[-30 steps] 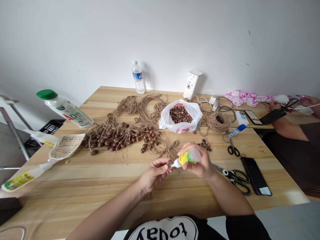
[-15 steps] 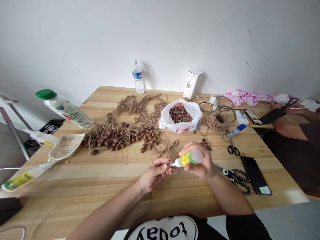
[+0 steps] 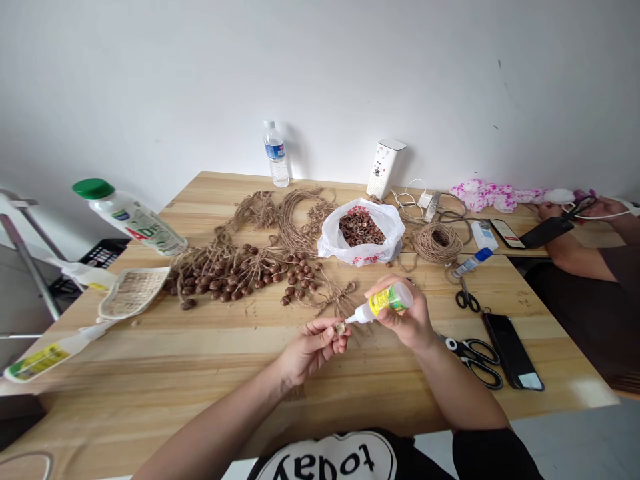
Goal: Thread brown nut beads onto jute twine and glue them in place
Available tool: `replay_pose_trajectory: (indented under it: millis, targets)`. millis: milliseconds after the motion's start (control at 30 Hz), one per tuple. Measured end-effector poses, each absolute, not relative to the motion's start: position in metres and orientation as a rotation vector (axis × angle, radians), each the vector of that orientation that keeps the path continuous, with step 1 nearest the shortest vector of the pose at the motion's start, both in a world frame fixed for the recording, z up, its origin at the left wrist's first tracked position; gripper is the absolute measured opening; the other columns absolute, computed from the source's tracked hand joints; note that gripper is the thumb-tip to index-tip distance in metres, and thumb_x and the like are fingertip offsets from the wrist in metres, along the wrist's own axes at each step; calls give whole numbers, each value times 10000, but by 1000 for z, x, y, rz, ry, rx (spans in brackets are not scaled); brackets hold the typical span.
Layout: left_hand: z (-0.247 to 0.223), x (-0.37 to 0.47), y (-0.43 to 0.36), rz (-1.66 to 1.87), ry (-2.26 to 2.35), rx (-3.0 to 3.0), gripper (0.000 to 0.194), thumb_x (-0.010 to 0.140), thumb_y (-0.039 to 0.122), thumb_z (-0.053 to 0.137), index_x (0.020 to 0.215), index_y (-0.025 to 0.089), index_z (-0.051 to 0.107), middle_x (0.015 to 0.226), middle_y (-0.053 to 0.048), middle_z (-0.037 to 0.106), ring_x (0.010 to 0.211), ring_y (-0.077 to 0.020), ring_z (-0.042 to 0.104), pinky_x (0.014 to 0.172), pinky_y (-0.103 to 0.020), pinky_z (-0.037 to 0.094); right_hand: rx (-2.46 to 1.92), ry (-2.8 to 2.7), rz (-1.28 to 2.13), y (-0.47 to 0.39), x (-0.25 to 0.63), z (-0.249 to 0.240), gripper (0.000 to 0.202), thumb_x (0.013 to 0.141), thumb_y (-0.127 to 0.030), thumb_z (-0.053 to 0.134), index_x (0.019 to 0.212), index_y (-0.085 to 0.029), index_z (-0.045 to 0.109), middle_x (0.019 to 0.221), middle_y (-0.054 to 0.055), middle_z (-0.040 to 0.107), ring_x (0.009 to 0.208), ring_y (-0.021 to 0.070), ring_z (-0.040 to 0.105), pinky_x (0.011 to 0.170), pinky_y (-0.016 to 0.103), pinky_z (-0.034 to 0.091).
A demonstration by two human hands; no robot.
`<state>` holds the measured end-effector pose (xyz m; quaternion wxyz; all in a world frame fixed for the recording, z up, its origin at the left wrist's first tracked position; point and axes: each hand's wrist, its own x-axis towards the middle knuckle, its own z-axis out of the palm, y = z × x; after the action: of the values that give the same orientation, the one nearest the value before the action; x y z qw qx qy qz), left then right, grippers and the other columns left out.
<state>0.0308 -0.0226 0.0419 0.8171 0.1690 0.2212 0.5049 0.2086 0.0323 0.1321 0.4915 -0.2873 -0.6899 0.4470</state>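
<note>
Between thumb and fingers, my left hand (image 3: 316, 348) pinches a small nutshell half (image 3: 340, 328), its hollow side showing. My right hand (image 3: 407, 317) is closed round a glue bottle (image 3: 383, 301) with a yellow and green label, tilted so that its nozzle points down at the shell. Whether the tip touches the shell I cannot tell. Just beyond lies a knotted bunch of twine (image 3: 337, 297). Brown nuts on twine (image 3: 225, 277) are heaped to the left. Farther back, a white plastic bag (image 3: 333, 243) holds many shell pieces (image 3: 361, 228).
Scissors (image 3: 480, 360), a phone (image 3: 513, 350) and small scissors (image 3: 467, 300) lie right, near a twine coil (image 3: 437, 242). Left are a woven tray (image 3: 133, 293), another glue bottle (image 3: 45, 357) and a green-capped bottle (image 3: 135, 217). A co-worker's hands (image 3: 595, 208) are at far right.
The glue bottle has shifted slightly up and right, its nozzle now higher at the shell's edge. My left hand has turned the shell a little, showing more of its hollow.
</note>
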Motion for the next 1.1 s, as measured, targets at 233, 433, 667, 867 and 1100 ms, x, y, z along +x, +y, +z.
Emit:
replay_pose_trajectory:
  millis: [233, 433, 667, 867, 1100]
  targets:
    - [41, 31, -22, 1073, 516, 354, 219, 626, 233, 808, 820, 150, 748, 714, -74, 720, 615, -127, 630, 627, -251, 485, -638, -1712, 1208, 31, 207, 132, 340, 717, -475, 716, 848, -171, 641, 771, 37, 592, 657, 156, 551, 572, 277, 442]
    - [40, 31, -22, 1070, 502, 356, 193, 645, 221, 796, 816, 150, 744, 779, -87, 726, 625, -125, 626, 625, -260, 480, -735, -1573, 1088, 34, 210, 126, 280, 741, -425, 711, 871, -194, 621, 844, 49, 626, 703, 166, 581, 588, 283, 480]
    - [39, 31, -23, 1067, 475, 378, 218, 644, 219, 797, 847, 157, 748, 783, -82, 721, 631, -121, 622, 624, -255, 476, -651, -1234, 1270, 47, 215, 127, 331, 694, -392, 754, 920, -236, 569, 912, 10, 611, 585, 125, 580, 491, 292, 506]
    - [48, 17, -11, 1181, 514, 396, 243, 634, 199, 799, 862, 146, 734, 782, -71, 706, 635, -119, 612, 640, -259, 494, -772, -1142, 1324, 63, 258, 149, 341, 617, -383, 805, 840, -263, 578, 854, -3, 652, 734, 193, 645, 644, 375, 552]
    - [61, -22, 17, 1522, 588, 311, 134, 705, 129, 716, 831, 98, 685, 805, -74, 670, 662, -102, 578, 656, -214, 519, -985, -837, 1380, 62, 323, 109, 454, 764, -671, 537, 831, -226, 597, 668, -8, 543, 516, 112, 501, 473, 266, 488]
